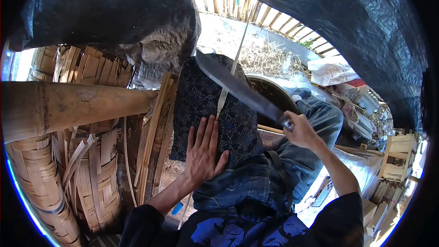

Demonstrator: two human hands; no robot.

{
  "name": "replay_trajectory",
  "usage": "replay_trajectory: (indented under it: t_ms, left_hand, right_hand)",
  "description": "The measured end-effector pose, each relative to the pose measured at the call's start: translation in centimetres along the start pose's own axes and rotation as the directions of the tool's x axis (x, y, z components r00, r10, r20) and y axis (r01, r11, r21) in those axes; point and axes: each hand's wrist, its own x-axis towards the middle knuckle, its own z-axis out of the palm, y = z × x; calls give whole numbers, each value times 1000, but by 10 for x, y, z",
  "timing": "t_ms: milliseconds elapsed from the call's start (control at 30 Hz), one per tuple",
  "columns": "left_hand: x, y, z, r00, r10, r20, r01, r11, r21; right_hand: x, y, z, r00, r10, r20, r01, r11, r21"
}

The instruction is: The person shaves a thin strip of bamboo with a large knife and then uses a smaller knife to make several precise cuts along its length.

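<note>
My right hand [299, 129] is closed around the handle of a machete [242, 90]. Its long, dark blade points up and left, crossing over a thin bamboo strip [222, 99]. The strip runs from beneath the fingers of my left hand [204, 148] up toward the bright opening. That hand lies flat, fingers stretched out, on a dark patterned cloth [196, 93] spread over my leg. The strip's near end is partly hidden under the fingers.
A thick bamboo pole [87, 106] juts in from the left above rolled woven bamboo [34, 174]. Upright split bamboo pieces [157, 142] stand beside my left forearm. A dark round basin [273, 93] sits beyond the cloth. Black plastic sheeting [334, 7] hangs overhead.
</note>
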Motion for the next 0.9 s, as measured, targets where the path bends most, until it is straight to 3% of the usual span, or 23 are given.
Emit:
replay_trajectory:
  t_ms: [67, 100, 133, 167, 200, 233, 267, 333, 367, 400, 433, 500, 533, 600, 633, 667, 733, 767, 900]
  left_hand:
    - [0, 0, -1, 1000, -10, 4, 10, 1000, -2]
    - [0, 0, -2, 1000, -6, 5, 6, 1000, -1]
    - [0, 1, -1, 1000, 1, 3, -1, 1000, -3]
    - [0, 1, 0, 1000, 5, 0, -5, 1000, -1]
    - [1, 0, 0, 1000, 6, -6, -6, 1000, 5]
    - [1, 0, -1, 1000, 6, -15, -6, 1000, 10]
    - [-1, 1, -2, 1000, 2, -8, -2, 1000, 3]
    - [2, 0, -2, 1000, 3, 3, -3, 1000, -1]
    - [1, 0, -2, 1000, 0, -1, 0, 1000, -3]
    - [-1, 0, -1, 1000, -5, -3, 5, 1000, -7]
    - [-2, 1, 0, 1000, -9, 4, 9, 1000, -13]
    - [-1, 0, 0, 1000, -6, -4, 7, 1000, 10]
    - [0, 0, 0, 1000, -4, -6, 4, 1000, 8]
    - [0, 0, 0, 1000, 7, -16, -7, 1000, -3]
    - [0, 0, 0, 1000, 5, -16, -5, 1000, -2]
    - [0, -1, 0, 1000, 2, -11, -2, 1000, 4]
    - [0, 0, 1, 1000, -1, -6, 1, 1000, 4]
    - [0, 1, 1, 1000, -4, -8, 3, 1000, -8]
    - [0, 1, 0, 1000, -2, -22, 2, 1000, 5]
  right_hand:
    - [3, -9, -13, 985, 140, -98, -135, 989, 53]
    - [9, -2, -3, 823, -369, -432, 210, 904, -372]
    - [6, 0, -1, 821, -368, -436, 205, 903, -377]
    - [4, -5, -1, 951, -64, -304, 21, 990, -142]
    - [4, -12, -2, 972, 215, -93, -210, 976, 60]
    - [2, -7, 2, 998, 51, -42, -50, 998, 26]
    - [1, -4, 4, 998, 47, -43, -46, 999, 27]
    - [0, -4, 7, 992, -116, -48, 113, 992, -51]
    - [2, -8, -1, 987, 154, 45, -156, 987, 43]
    - [5, -3, -2, 986, 157, 58, -160, 986, 43]
    - [6, 6, -6, 991, 82, -110, -89, 994, -62]
    - [11, 14, -11, 909, -139, -392, 14, 952, -304]
    - [14, 10, -18, 909, -139, -394, 12, 952, -307]
    - [22, -13, -41, 940, 274, -204, -299, 948, -105]
    - [23, -23, -45, 937, 298, -180, -324, 936, -137]
    - [22, -21, -43, 938, 297, -179, -323, 936, -137]
    - [14, -8, -33, 985, 163, 51, -148, 962, -231]
    - [7, 1, -21, 997, 10, -78, -25, 981, -191]
    - [26, 0, -31, 978, -27, -206, -40, 948, -317]
